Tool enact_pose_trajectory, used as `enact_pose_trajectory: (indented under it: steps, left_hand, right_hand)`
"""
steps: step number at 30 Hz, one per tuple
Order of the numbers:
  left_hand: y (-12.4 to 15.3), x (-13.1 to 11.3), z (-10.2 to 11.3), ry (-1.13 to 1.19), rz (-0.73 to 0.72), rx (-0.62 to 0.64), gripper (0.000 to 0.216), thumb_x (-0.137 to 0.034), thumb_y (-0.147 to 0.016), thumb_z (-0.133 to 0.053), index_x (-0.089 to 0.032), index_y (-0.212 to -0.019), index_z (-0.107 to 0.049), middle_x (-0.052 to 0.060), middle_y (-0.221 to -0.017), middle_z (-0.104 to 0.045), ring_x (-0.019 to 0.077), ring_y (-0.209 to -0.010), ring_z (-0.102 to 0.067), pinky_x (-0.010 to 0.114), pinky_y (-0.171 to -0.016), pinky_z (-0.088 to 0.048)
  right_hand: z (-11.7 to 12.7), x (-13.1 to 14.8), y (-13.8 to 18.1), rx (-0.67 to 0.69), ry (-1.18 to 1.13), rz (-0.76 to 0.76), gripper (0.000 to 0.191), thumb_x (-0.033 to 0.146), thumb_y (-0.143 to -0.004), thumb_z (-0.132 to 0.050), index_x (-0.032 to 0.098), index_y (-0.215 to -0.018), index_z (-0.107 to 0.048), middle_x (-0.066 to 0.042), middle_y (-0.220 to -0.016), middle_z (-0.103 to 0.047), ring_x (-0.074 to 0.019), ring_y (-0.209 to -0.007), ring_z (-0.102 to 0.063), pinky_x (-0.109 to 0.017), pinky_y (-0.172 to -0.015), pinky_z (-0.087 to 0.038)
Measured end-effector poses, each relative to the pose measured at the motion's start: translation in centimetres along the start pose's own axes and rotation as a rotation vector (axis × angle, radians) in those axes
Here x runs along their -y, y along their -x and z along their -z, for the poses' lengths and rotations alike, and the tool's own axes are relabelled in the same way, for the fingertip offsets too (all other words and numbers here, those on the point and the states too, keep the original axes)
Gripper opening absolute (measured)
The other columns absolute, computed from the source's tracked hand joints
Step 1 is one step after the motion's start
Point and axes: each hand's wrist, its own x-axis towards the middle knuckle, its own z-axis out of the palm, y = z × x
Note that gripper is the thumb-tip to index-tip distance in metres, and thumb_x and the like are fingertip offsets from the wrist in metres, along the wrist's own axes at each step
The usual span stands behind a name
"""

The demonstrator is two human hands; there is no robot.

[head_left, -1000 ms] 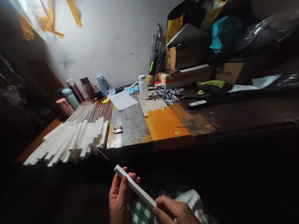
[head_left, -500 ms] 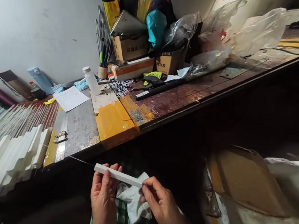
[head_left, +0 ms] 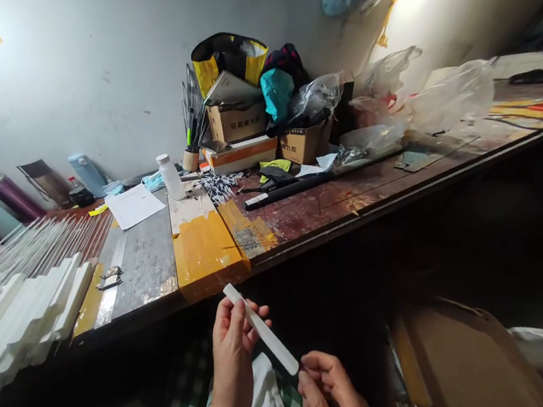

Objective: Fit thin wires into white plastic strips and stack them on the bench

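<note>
A slim white bar (head_left: 266, 334) slants down to the right in front of the bench edge. My left hand (head_left: 236, 340) grips it near its upper end, thumb on top and fingers behind. Close to its lower end is my right hand (head_left: 328, 393), thumb and forefinger nearly together; whether they touch the bar or pinch something small is not clear. Beneath the hands a white cloth (head_left: 268, 405) lies over green checked fabric (head_left: 298, 406). Many similar white bars (head_left: 29, 304) with thin rods (head_left: 54, 237) are stacked at the bench's left end.
The bench (head_left: 315, 216) runs up to the right, its edge partly taped yellow (head_left: 209, 249). A white-capped bottle (head_left: 171, 177), a paper sheet (head_left: 134, 206), cardboard boxes (head_left: 235, 121) and plastic bags (head_left: 453, 97) stand or lie on it. A brown cardboard piece (head_left: 468, 386) sits low at right.
My left hand and the bar have moved right, and the bar now slants more steeply. My right hand has shifted right and down with the bar's end. The view has tilted up.
</note>
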Motion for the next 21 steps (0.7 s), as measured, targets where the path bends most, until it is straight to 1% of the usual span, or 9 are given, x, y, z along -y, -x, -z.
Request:
enact_pose_trajectory:
  steps: [2, 4, 6, 8, 11, 16, 17, 19, 21]
  left_hand:
    - [-0.8, 0.2, -0.8, -0.016, 0.005, 0.003, 0.019, -0.033, -0.084, -0.063, -0.017, -0.090, -0.054, 0.001, -0.082, -0.063, 0.0167, -0.075, -0.068, 0.029, -0.066, -0.056]
    - [-1.4, 0.3, -1.4, -0.024, 0.016, -0.001, 0.021, -0.033, -0.084, -0.064, -0.017, -0.090, -0.053, 0.003, -0.085, -0.064, 0.0158, -0.073, -0.068, 0.029, -0.064, -0.056]
    - [-2.0, 0.4, -1.9, -0.024, 0.017, 0.002, 0.022, -0.033, -0.083, -0.064, -0.016, -0.090, -0.052, 0.004, -0.087, -0.065, 0.0158, -0.072, -0.067, 0.029, -0.064, -0.056]
    - [-2.4, 0.4, -2.1, -0.022, 0.009, 0.007, 0.023, -0.033, -0.082, -0.066, -0.016, -0.088, -0.052, 0.003, -0.083, -0.064, 0.0164, -0.072, -0.068, 0.029, -0.063, -0.055]
    - [-2.8, 0.3, -2.2, -0.025, 0.009, 0.000, 0.024, -0.034, -0.080, -0.067, -0.016, -0.086, -0.053, 0.000, -0.076, -0.060, 0.0168, -0.069, -0.067, 0.029, -0.060, -0.055]
    - [-2.9, 0.0, -1.9, 0.046, 0.056, 0.040, 0.030, -0.037, -0.083, -0.063, -0.015, -0.102, -0.056, 0.003, -0.081, -0.062, 0.0196, -0.074, -0.068, 0.034, -0.064, -0.057]
    - [-3.0, -0.1, -1.9, 0.066, 0.074, 0.044, 0.030, -0.036, -0.083, -0.063, -0.015, -0.102, -0.056, 0.003, -0.082, -0.063, 0.0198, -0.074, -0.068, 0.035, -0.065, -0.057]
    - [-3.1, -0.2, -2.1, 0.091, 0.115, 0.041, 0.025, -0.033, -0.082, -0.066, -0.014, -0.095, -0.056, 0.003, -0.078, -0.063, 0.0189, -0.071, -0.067, 0.034, -0.064, -0.057]
    - [-3.2, -0.2, -2.3, 0.103, 0.146, 0.043, 0.024, -0.031, -0.079, -0.070, -0.015, -0.086, -0.055, 0.002, -0.073, -0.061, 0.0166, -0.065, -0.065, 0.033, -0.061, -0.056]
  right_hand:
    - [0.3, -0.1, -0.7, -0.047, 0.018, 0.054, 0.031, 0.043, -0.087, -0.055, 0.024, -0.112, -0.052, -0.003, -0.089, -0.067, -0.0169, -0.074, -0.065, -0.024, -0.067, -0.055]
    - [0.5, 0.1, -1.3, -0.042, 0.048, 0.114, 0.033, 0.040, -0.087, -0.057, 0.026, -0.116, -0.051, -0.003, -0.094, -0.069, -0.0172, -0.079, -0.068, -0.024, -0.071, -0.056]
    - [0.5, 0.4, -2.0, -0.014, 0.088, 0.160, 0.026, 0.039, -0.087, -0.057, 0.028, -0.111, -0.055, -0.001, -0.089, -0.070, -0.0161, -0.074, -0.068, -0.023, -0.070, -0.057]
    - [0.4, 0.9, -2.5, 0.000, 0.115, 0.177, 0.021, 0.039, -0.089, -0.055, 0.028, -0.105, -0.059, -0.001, -0.085, -0.070, -0.0155, -0.069, -0.067, -0.022, -0.068, -0.057]
    - [0.3, 1.6, -2.9, -0.005, 0.118, 0.166, 0.020, 0.040, -0.089, -0.054, 0.027, -0.104, -0.060, -0.001, -0.081, -0.069, -0.0160, -0.068, -0.067, -0.022, -0.066, -0.057]
    - [0.3, 2.6, -3.0, 0.065, 0.111, 0.131, 0.021, 0.040, -0.092, -0.049, 0.025, -0.104, -0.057, 0.000, -0.073, -0.066, -0.0149, -0.061, -0.064, -0.021, -0.056, -0.054]
    - [0.4, 2.7, -3.0, 0.077, 0.120, 0.130, 0.020, 0.040, -0.092, -0.048, 0.025, -0.103, -0.057, 0.000, -0.073, -0.066, -0.0148, -0.061, -0.063, -0.021, -0.054, -0.053]
    - [0.4, 2.8, -3.0, 0.083, 0.133, 0.140, 0.019, 0.040, -0.093, -0.047, 0.025, -0.101, -0.056, 0.000, -0.073, -0.066, -0.0147, -0.061, -0.063, -0.021, -0.054, -0.053]
    - [0.4, 2.8, -3.0, 0.058, 0.138, 0.152, 0.019, 0.038, -0.092, -0.048, 0.026, -0.106, -0.054, 0.000, -0.076, -0.067, -0.0149, -0.064, -0.065, -0.021, -0.058, -0.054]
